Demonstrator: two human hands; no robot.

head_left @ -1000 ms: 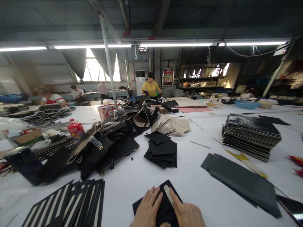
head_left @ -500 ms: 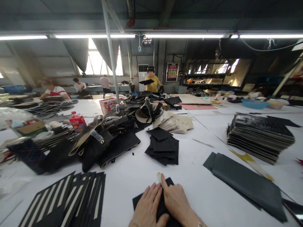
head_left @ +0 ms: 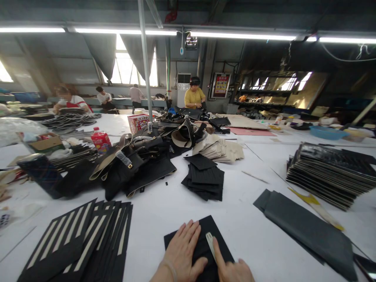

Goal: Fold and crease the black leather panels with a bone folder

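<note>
My left hand (head_left: 182,250) lies flat on a black sheet piece (head_left: 212,227) at the bottom centre, fingers together and stretched out, thumb apart. In my right hand (head_left: 232,266) is a small pale flat tool (head_left: 210,243), like a bone folder, its tip pressed to the sheet with my index finger along it. Part of the sheet is hidden under both hands. Just beyond it sits a loose pile of black square pieces (head_left: 204,178). To the left, black panels with pale strips (head_left: 79,239) are fanned out over one another.
Black leather bag parts (head_left: 141,160) heap up at centre left, by a red bottle (head_left: 100,140). Beige pieces (head_left: 223,149) lie behind the squares. At right are a tall panel stack (head_left: 329,176) and dark grey sheets (head_left: 305,227). A co-worker (head_left: 194,96) stands across the table.
My right hand has drawn the pale tool down the sheet toward me, uncovering its far corner. My left hand stays on the sheet. The co-worker opposite has lowered a black piece.
</note>
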